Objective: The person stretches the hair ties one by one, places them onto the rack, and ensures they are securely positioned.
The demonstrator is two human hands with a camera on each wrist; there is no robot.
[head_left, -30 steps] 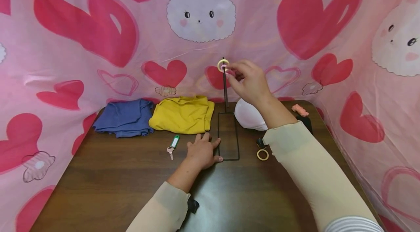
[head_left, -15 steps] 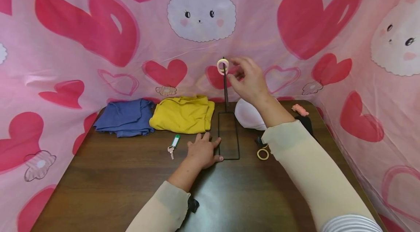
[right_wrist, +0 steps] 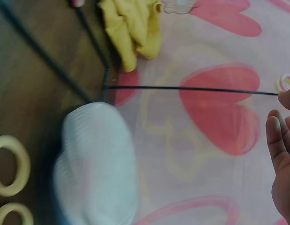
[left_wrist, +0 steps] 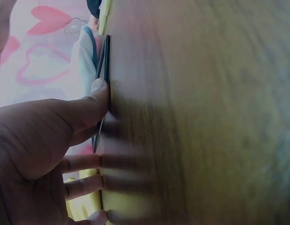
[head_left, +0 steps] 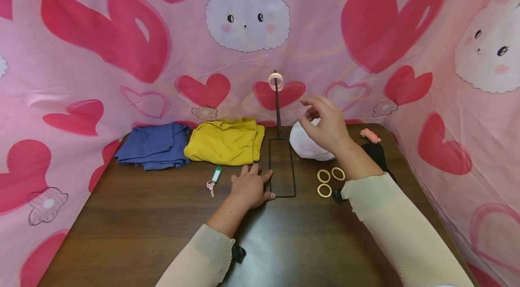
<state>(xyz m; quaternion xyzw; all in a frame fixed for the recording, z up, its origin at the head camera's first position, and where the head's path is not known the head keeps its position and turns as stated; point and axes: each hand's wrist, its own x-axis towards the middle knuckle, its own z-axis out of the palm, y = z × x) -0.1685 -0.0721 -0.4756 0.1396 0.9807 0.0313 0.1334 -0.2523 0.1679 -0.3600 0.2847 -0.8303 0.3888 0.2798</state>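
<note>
A black wire stand (head_left: 278,115) has a flat rectangular base and an upright rod. At the rod's top hang a yellow ring and a pink ring (head_left: 270,83), overlapping. My left hand (head_left: 249,187) lies with fingers spread on the table, thumb and forefinger touching the base's left side; the left wrist view shows the thumb (left_wrist: 99,89) pressing its wire. My right hand (head_left: 327,127) is in the air right of the rod, fingers loosely bent and holding nothing. Behind it sits a white cap-like item (head_left: 304,142), partly hidden. Three yellow rings (head_left: 318,191) lie on the table below it.
A folded yellow cloth (head_left: 225,142) and a folded blue cloth (head_left: 154,145) lie at the back left. Nearer is a key (head_left: 211,185) with a green tag (head_left: 217,174). At the back right are a coral-coloured bundle (head_left: 370,136) and a black item (head_left: 375,156), partly behind the arm.
My right hand lets go of the pink ring, which now hangs with the yellow one, and draws back down and right. More yellow rings come into view. The left hand stays put.
</note>
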